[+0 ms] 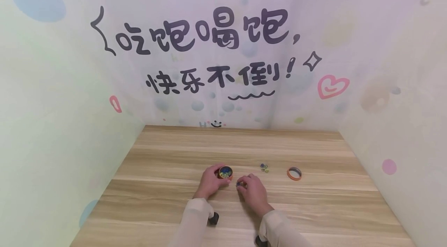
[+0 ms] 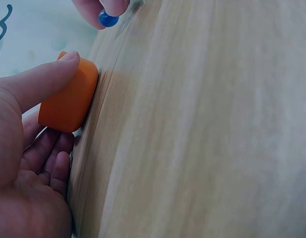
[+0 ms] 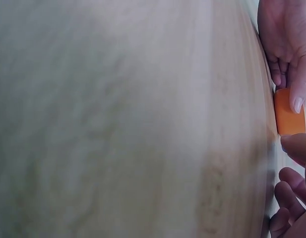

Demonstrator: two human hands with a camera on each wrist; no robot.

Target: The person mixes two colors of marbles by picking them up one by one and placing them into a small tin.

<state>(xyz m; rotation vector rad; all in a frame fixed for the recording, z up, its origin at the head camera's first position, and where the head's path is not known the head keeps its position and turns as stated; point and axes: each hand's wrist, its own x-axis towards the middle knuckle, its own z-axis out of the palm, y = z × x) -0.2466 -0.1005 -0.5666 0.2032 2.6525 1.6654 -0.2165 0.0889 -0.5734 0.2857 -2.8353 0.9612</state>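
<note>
Right hand (image 1: 253,189) pinches a blue bead (image 2: 107,19) at its fingertips just beside the orange tub (image 1: 225,172), which the left hand (image 1: 210,181) grips by thumb and fingers on the table (image 1: 174,200). Tub already holds several beads; a few loose beads (image 1: 264,167) look left, the orange lid (image 1: 294,173) off. Only the left wrist view shows the bead clearly; only the head view shows the tub's contents.

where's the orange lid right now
In the head view the orange lid lies flat on the wooden table, right of both hands, just past a small cluster of beads.
</note>
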